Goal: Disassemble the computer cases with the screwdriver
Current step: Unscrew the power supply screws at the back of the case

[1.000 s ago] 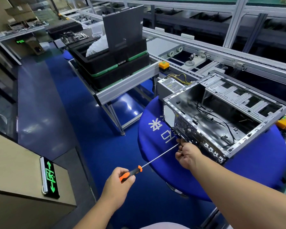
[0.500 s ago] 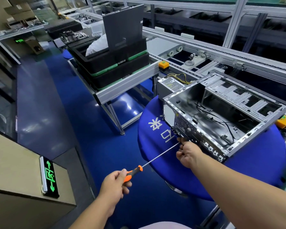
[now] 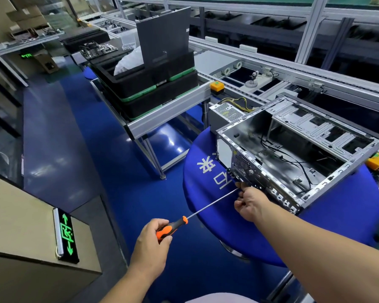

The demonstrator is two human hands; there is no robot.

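Keeping the screwdriver [image 3: 202, 208] square on that rear-panel screw of the computer case [image 3: 298, 154] on the blue table [image 3: 337, 226] matters, left hand [image 3: 150, 241] gripping the handle, right hand [image 3: 249, 203] pinching the shaft tip steady.

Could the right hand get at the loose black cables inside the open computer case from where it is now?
Probably yes. The computer case has its side open, and the black cables lie uncovered. The right hand steadies the screwdriver at the rear panel, so it must let go first.
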